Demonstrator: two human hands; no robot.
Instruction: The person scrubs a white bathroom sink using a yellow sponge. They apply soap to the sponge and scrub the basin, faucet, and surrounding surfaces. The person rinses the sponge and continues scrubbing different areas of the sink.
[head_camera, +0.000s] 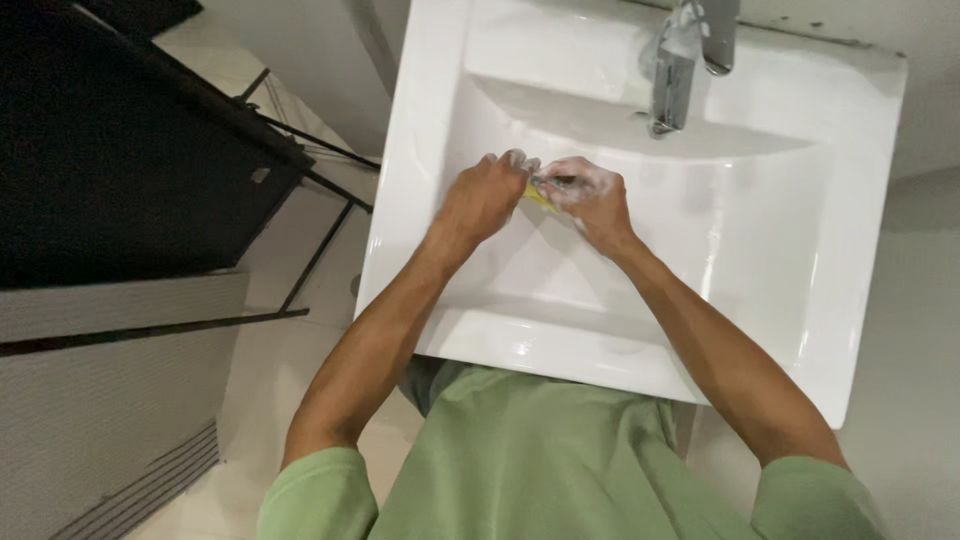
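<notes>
My left hand and my right hand meet over the bowl of a white rectangular sink. Between them they pinch a small yellow sponge with a darker side. White soap foam coats the fingers of both hands, thickest on the right. The sponge is mostly hidden by my fingers. A chrome tap stands just beyond my right hand, and no water stream is visible from it.
A dark cabinet top with thin black metal legs stands left of the sink. Pale floor tiles lie below. My green shirt fills the bottom of the view, close to the sink's front rim.
</notes>
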